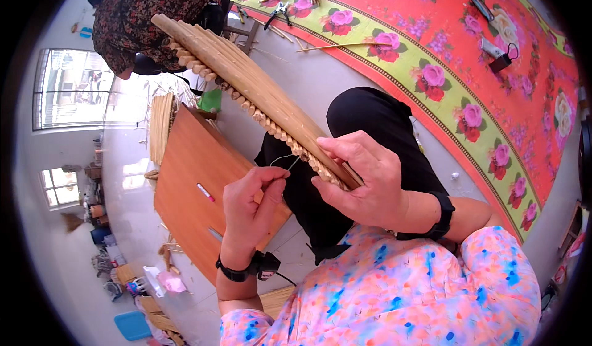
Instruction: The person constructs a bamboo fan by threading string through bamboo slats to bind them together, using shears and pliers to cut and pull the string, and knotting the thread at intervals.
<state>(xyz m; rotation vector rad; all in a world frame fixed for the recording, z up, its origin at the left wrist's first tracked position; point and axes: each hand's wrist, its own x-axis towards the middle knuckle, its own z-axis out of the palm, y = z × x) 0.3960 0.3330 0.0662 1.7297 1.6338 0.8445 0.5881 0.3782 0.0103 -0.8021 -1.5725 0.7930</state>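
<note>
A long piece of many pale wooden sticks bound side by side (240, 81), with a row of rounded ends along its lower edge, rises diagonally from my black-clad knees toward the upper left. My right hand (364, 173) is closed round its near end, fingers on top and thumb on the side. Below the row of ends, my left hand (253, 201) pinches a thin pale strand (290, 161) that runs up to the sticks; where it enters them is too small to make out.
An orange-brown board (185, 167) with a marker (205, 192) lies at left, beside bundled strips (161, 124). A flowered mat (518, 130) at right holds hand tools (496, 53). Another person (142, 19) in dark floral clothing is at upper left. Bags and household items line the left wall.
</note>
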